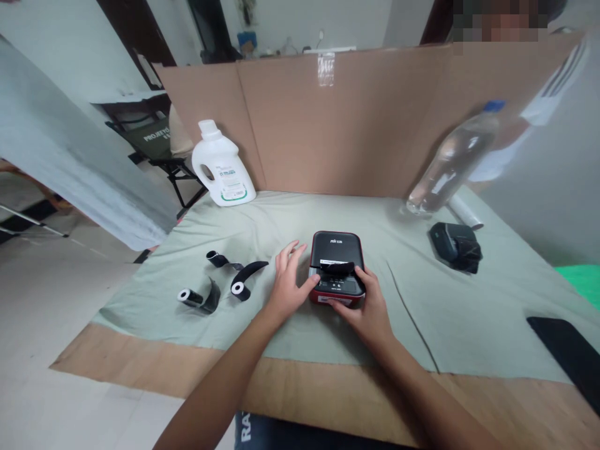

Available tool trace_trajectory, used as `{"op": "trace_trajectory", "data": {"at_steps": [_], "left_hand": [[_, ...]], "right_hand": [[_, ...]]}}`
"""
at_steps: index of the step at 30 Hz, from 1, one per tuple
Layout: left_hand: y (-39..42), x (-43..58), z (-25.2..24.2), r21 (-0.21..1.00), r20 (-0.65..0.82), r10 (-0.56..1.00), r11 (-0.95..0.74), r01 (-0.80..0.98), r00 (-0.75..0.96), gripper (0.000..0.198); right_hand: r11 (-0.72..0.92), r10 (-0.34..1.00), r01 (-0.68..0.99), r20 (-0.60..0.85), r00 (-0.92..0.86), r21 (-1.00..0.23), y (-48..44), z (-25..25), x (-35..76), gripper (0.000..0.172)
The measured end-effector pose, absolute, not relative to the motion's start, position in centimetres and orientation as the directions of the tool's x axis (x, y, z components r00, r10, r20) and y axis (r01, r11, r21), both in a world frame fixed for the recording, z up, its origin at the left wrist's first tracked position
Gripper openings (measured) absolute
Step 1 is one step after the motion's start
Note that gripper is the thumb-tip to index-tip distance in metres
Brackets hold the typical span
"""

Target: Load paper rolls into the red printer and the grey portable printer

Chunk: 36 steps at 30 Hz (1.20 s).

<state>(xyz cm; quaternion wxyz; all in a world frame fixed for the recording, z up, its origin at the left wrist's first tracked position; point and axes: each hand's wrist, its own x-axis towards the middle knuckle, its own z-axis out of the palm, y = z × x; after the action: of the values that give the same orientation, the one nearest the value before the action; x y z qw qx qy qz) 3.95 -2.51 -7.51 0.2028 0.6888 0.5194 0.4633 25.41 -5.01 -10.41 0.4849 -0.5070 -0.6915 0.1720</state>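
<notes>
A small black and red label printer lies on the cloth in front of me, with a dark strip sticking up across its slot. My right hand grips the printer's front right corner, thumb at the front edge and fingers along the right side. On the left, my left hand is open, fingers spread, with the thumb tip at the printer's left edge. Further left are three partly unrolled black rolls: one at the back, one in front and one nearer the hand.
A white jug stands at the back left before a cardboard screen. To the right are a leaning clear bottle, a black device, a pale tube and a dark flat object. A person is behind the screen.
</notes>
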Motion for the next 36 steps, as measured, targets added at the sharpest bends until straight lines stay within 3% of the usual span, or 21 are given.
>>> {"op": "trace_trajectory", "data": {"at_steps": [2, 4, 9, 13, 16, 23, 25, 28, 32, 36], "left_hand": [[-2.8, 3.8, -7.3, 0.613, 0.494, 0.846, -0.503, 0.609, 0.202, 0.06], [-3.2, 4.1, -7.3, 0.539, 0.521, 0.801, -0.576, 0.614, 0.295, 0.054], [-3.7, 5.0, -8.0, 0.454, 0.622, 0.707, -0.676, 0.581, 0.337, 0.038], [-3.7, 5.0, -8.2, 0.361, 0.695, 0.63, -0.723, 0.589, 0.348, 0.04], [-3.7, 4.9, -8.2, 0.341, 0.705, 0.618, -0.726, 0.598, 0.348, 0.042], [-3.7, 5.0, -7.9, 0.397, 0.694, 0.63, -0.739, 0.544, 0.35, 0.043], [-3.6, 5.0, -7.9, 0.403, 0.697, 0.633, -0.734, 0.547, 0.337, 0.042], [-3.6, 5.0, -8.0, 0.415, 0.682, 0.652, -0.718, 0.559, 0.331, 0.041], [-3.7, 5.0, -8.0, 0.415, 0.689, 0.647, -0.722, 0.554, 0.327, 0.041], [-3.6, 5.0, -7.8, 0.415, 0.726, 0.615, -0.748, 0.517, 0.307, 0.041]], "right_hand": [[0.455, 0.853, 0.544, 0.52, -0.039, -0.705, -5.1, -10.2, 25.5, 0.076], [0.487, 0.834, 0.557, 0.548, -0.067, -0.673, -5.2, -10.0, 25.6, 0.068], [0.579, 0.778, 0.507, 0.619, -0.108, -0.638, -5.0, -9.7, 25.9, 0.054], [0.639, 0.721, 0.531, 0.674, -0.163, -0.556, -3.5, -8.0, 26.8, 0.055], [0.634, 0.732, 0.559, 0.648, -0.211, -0.534, -1.1, -5.5, 27.5, 0.052], [0.418, 0.904, 0.599, 0.381, -0.196, -0.683, 3.5, -1.4, 28.0, 0.058], [0.403, 0.892, 0.632, 0.438, -0.11, -0.662, 2.8, -1.1, 27.7, 0.056], [0.426, 0.846, 0.728, 0.522, -0.111, -0.536, 1.3, -0.7, 26.8, 0.035], [0.48, 0.874, 0.786, 0.129, -0.469, -0.391, 2.2, 0.1, 25.1, 0.031], [0.539, 0.814, 0.83, -0.166, -0.557, -0.144, 4.8, 0.8, 23.2, 0.035]]}}
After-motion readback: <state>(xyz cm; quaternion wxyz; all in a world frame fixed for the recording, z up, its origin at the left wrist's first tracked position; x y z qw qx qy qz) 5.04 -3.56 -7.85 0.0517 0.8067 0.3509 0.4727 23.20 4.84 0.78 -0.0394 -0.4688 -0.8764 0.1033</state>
